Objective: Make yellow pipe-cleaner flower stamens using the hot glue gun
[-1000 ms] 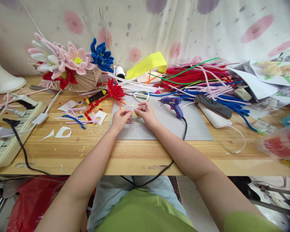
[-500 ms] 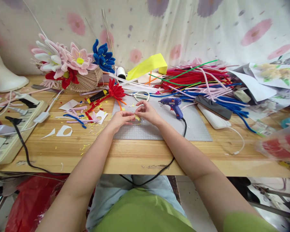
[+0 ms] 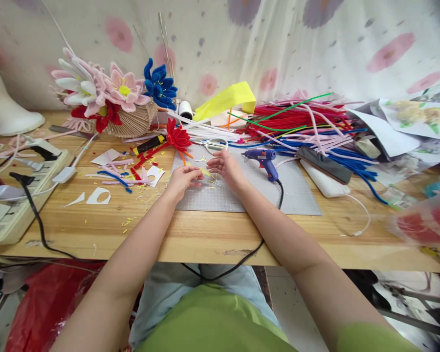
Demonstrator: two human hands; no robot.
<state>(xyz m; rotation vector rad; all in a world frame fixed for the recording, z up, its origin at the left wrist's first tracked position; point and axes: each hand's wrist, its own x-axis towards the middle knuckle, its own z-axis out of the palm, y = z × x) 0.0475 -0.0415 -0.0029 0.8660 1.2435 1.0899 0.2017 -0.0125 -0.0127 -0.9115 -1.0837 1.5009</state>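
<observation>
My left hand [image 3: 183, 182] pinches a small yellow piece [image 3: 206, 172] between thumb and fingertips, just above the grey cutting mat [image 3: 289, 198]. The piece is too small to make out fully. Close by on the right, my right hand [image 3: 228, 171] is open, its fingers apart and a little away from the piece. Small pale scraps lie on the mat beneath both hands. A blue glue gun [image 3: 263, 160] rests on the mat to the right. Beyond my hands are the scissors [image 3: 216, 145], and a red fuzzy-wire flower [image 3: 177, 136] lies at the mat's back left.
Bundles of coloured fuzzy wires [image 3: 297, 117] fill the back right, with a phone [image 3: 324, 164] in front. Finished flowers [image 3: 123, 90] stand at the back left. Paper offcuts [image 3: 99, 195] and a power strip [image 3: 25, 205] lie left. The glue gun's black cord [image 3: 256, 252] crosses the table's front edge.
My right hand has let go of the yellow piece and opened, moving slightly right. My left hand keeps the piece, which now shows more between the hands.
</observation>
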